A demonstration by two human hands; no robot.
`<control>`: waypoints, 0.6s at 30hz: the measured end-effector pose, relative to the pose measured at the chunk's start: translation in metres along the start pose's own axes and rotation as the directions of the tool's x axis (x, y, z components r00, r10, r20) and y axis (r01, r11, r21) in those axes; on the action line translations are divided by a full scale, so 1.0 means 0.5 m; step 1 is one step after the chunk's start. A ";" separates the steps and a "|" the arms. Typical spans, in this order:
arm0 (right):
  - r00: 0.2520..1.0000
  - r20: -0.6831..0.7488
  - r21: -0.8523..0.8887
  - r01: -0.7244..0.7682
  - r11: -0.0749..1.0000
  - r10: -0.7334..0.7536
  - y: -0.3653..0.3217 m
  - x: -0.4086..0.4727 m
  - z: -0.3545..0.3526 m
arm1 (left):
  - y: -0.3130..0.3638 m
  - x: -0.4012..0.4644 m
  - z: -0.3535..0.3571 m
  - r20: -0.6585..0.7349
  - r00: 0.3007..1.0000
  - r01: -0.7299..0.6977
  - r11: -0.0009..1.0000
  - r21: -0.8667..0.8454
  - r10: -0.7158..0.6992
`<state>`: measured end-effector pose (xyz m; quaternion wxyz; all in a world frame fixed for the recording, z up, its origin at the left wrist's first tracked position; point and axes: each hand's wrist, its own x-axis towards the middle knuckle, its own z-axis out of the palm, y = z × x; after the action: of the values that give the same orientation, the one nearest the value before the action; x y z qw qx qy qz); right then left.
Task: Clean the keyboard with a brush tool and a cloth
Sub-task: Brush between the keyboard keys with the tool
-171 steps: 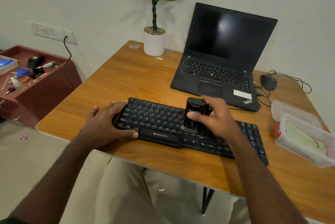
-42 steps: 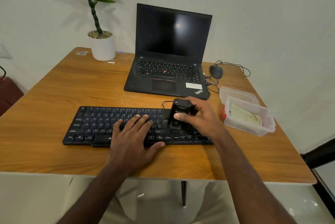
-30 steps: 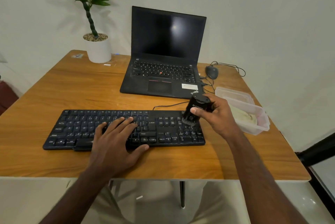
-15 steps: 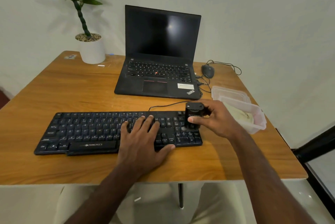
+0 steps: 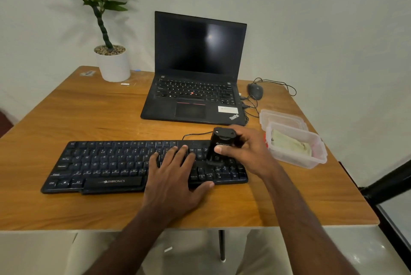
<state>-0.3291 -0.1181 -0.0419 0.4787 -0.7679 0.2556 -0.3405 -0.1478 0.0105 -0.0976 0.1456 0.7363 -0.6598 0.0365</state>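
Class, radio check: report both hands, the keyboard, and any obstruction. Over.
Left hand flat on keyboard, steadying it. Right hand grips brush tool, bristles on right-end keys. Cloth in its container. Nothing obstructing.

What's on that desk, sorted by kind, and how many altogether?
Computer gear: 3, keyboard, laptop, mouse
Cleaning things: 2, brush tool, cloth
Plastic containers: 2
Potted plants: 1
Total: 8

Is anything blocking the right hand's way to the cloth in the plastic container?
Nothing visible does. The right hand grips the brush tool on the keyboard; the cloth lies uncovered in the open container beside it.
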 end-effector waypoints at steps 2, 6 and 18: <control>1.000 0.016 0.000 -0.010 1.000 0.010 -0.007 0.008 0.012 | 0.000 0.000 -0.001 -0.002 1.000 0.000 1.000 -0.006 0.000; 0.999 0.045 -0.092 -0.013 0.996 0.018 0.000 0.009 -0.003 | -0.001 0.000 -0.001 0.002 1.000 -0.001 1.000 -0.012 0.001; 0.998 -0.058 -0.038 -0.001 0.999 -0.001 0.004 -0.042 -0.113 | -0.003 0.002 0.001 -0.001 1.000 -0.005 1.000 -0.004 0.005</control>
<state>-0.3860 -0.1355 -0.0319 0.4564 -0.7666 0.2758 -0.3578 -0.1464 0.0094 -0.0983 0.1472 0.7342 -0.6618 0.0361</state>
